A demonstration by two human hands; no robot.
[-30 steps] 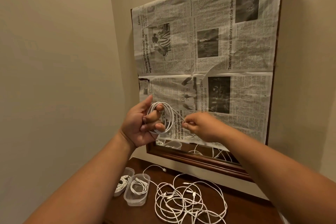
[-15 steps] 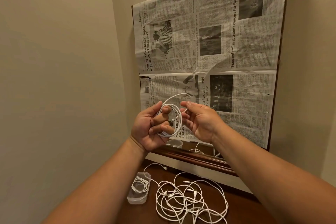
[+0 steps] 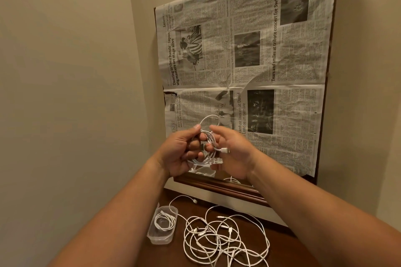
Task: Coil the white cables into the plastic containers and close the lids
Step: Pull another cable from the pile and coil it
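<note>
My left hand (image 3: 181,151) grips a coiled white cable (image 3: 208,136), held up in front of the newspaper-covered mirror. My right hand (image 3: 233,153) is right beside it, its fingers touching the coil near the plug end (image 3: 225,150). Below on the dark wooden table sits an open clear plastic container (image 3: 162,236) with a coiled white cable (image 3: 164,220) inside. To its right lies a tangle of loose white cables (image 3: 223,238).
A mirror in a dark wooden frame (image 3: 219,186) leans on the wall, covered with newspaper (image 3: 249,76). The beige side wall (image 3: 65,93) closes in on the left, close to the container.
My right hand has closed in on the coil and brought the plug end against it. The view has shifted, so the second container at the left is out of sight.
</note>
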